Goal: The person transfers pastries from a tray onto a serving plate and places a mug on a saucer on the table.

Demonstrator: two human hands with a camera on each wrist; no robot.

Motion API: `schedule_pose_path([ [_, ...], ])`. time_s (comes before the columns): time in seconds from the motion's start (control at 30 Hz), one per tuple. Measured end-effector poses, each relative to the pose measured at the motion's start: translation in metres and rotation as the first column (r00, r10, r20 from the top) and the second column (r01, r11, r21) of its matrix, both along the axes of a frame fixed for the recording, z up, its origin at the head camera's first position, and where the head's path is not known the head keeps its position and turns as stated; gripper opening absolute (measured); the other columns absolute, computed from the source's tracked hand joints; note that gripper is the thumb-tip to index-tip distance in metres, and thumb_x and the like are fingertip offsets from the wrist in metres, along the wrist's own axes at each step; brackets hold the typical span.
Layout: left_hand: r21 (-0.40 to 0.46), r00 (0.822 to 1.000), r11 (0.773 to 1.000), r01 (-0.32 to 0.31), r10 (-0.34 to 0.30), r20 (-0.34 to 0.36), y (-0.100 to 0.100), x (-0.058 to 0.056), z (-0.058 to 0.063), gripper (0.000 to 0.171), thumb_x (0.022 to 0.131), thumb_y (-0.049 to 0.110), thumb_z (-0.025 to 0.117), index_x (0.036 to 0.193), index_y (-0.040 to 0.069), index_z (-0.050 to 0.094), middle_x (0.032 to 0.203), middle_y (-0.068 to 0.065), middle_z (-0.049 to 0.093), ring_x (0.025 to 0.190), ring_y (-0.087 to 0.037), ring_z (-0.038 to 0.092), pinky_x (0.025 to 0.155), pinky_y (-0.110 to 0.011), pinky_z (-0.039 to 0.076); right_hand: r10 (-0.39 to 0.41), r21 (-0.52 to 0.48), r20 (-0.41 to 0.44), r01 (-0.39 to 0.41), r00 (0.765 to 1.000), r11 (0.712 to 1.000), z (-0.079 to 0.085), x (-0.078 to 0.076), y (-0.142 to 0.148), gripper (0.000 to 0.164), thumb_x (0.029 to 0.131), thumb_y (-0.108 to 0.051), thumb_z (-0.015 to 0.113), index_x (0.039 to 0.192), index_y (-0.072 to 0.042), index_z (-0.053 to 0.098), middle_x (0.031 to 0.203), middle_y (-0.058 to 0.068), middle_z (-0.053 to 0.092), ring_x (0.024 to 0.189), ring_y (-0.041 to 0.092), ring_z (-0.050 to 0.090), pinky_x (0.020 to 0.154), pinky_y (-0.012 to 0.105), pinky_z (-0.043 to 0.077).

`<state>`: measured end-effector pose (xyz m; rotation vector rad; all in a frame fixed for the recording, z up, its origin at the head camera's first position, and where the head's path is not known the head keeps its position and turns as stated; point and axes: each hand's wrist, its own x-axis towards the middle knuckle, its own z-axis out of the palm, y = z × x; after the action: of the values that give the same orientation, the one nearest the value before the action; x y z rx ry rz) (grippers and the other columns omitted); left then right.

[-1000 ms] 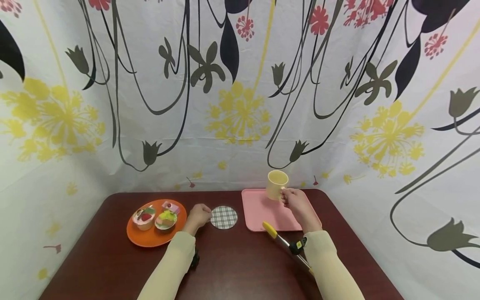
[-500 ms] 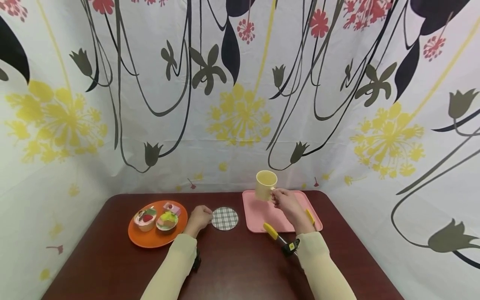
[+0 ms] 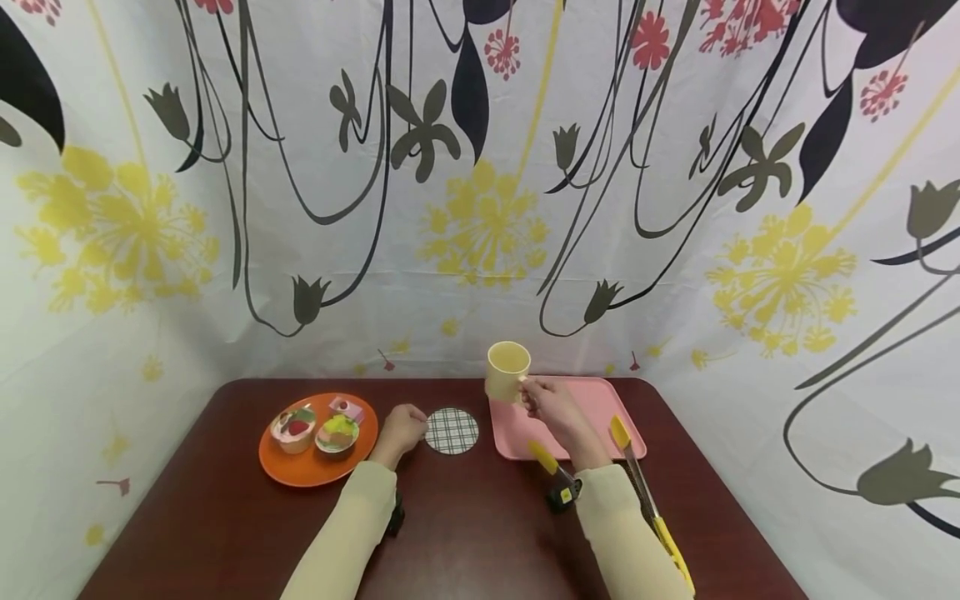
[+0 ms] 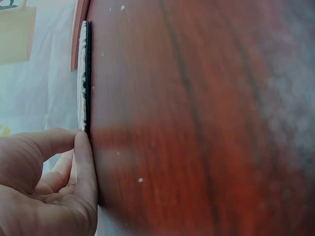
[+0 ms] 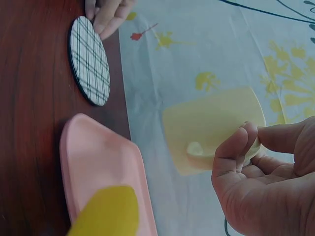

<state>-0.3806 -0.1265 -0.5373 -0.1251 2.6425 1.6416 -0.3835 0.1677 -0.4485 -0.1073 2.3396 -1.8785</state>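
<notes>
My right hand [image 3: 551,406] grips the handle of a pale yellow mug [image 3: 507,371], holding it upright above the left part of the pink tray [image 3: 600,396]. In the right wrist view the mug [image 5: 211,125] hangs clear of the tray, and the fingers wrap its handle. A round plaid coaster [image 3: 452,432] lies flat on the table left of the tray. My left hand [image 3: 403,429] pinches the coaster's left edge. Seen edge-on in the left wrist view, the coaster [image 4: 83,78] has a dark underside, and thumb and finger meet at its rim.
An orange plate [image 3: 292,471] with toy cupcakes [image 3: 337,435] and a small pink cake piece [image 3: 347,410] stands at the left. Tongs with yellow tips and grips [image 3: 670,546] lie across the tray's front edge, partly under my right arm. A patterned cloth hangs behind the table.
My right hand has carried the mug leftward, from over the tray's middle to near its left edge. My left hand stays at the coaster, which has not moved.
</notes>
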Motion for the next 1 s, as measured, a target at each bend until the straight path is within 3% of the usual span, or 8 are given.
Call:
schedule_pose_path([
  [0.17,-0.031,1.000,0.999,0.009,-0.009,-0.011,-0.001,0.004,0.004,0.013,0.098,0.004,0.062,0.106,-0.005,0.068,0.096,-0.017,0.069,0.084,-0.028,0.064,0.070,-0.033,0.054,0.039,0.009,-0.004,-0.039,0.999,0.999,-0.006,0.005,-0.016,0.037,0.117,-0.024,0.047,0.117,0.010,0.062,0.093,0.005,0.055,0.087,0.019,0.050,0.082,0.033,0.049],
  [0.43,-0.088,0.999,0.996,-0.007,0.004,-0.033,0.001,0.002,0.009,0.011,0.096,0.004,0.064,0.103,-0.003,0.068,0.093,-0.016,0.070,0.082,-0.028,0.065,0.074,-0.038,0.058,0.064,-0.002,0.003,-0.064,0.998,0.998,-0.019,0.011,-0.037,0.035,0.115,-0.022,0.050,0.113,0.009,0.065,0.092,0.006,0.057,0.087,0.019,0.052,0.078,0.031,0.050],
  [0.53,-0.098,0.999,0.995,-0.022,0.019,-0.031,0.002,0.001,0.009,0.011,0.094,0.004,0.064,0.101,-0.004,0.068,0.092,-0.016,0.070,0.083,-0.028,0.064,0.074,-0.039,0.057,0.081,-0.015,-0.005,-0.081,0.997,0.997,-0.025,0.012,-0.045,0.034,0.115,-0.019,0.050,0.111,0.011,0.065,0.091,0.006,0.057,0.086,0.019,0.052,0.076,0.030,0.049],
  [0.73,-0.130,0.999,0.991,-0.038,0.033,-0.040,0.002,-0.003,0.003,0.013,0.093,0.005,0.063,0.102,-0.003,0.069,0.102,-0.018,0.070,0.094,-0.032,0.064,0.087,-0.046,0.060,0.095,-0.043,0.001,-0.095,0.995,0.995,-0.032,0.017,-0.057,0.033,0.114,-0.018,0.049,0.109,0.012,0.063,0.089,0.006,0.057,0.081,0.017,0.051,0.072,0.028,0.047],
  [1.0,-0.151,0.999,0.988,-0.043,0.039,-0.034,0.001,-0.006,-0.001,0.014,0.096,0.006,0.063,0.104,-0.003,0.070,0.106,-0.019,0.071,0.100,-0.035,0.066,0.096,-0.051,0.059,0.115,-0.005,0.015,-0.115,0.993,0.993,-0.042,0.022,-0.068,0.031,0.113,-0.019,0.052,0.108,0.009,0.066,0.089,0.005,0.058,0.079,0.016,0.051,0.069,0.026,0.044],
])
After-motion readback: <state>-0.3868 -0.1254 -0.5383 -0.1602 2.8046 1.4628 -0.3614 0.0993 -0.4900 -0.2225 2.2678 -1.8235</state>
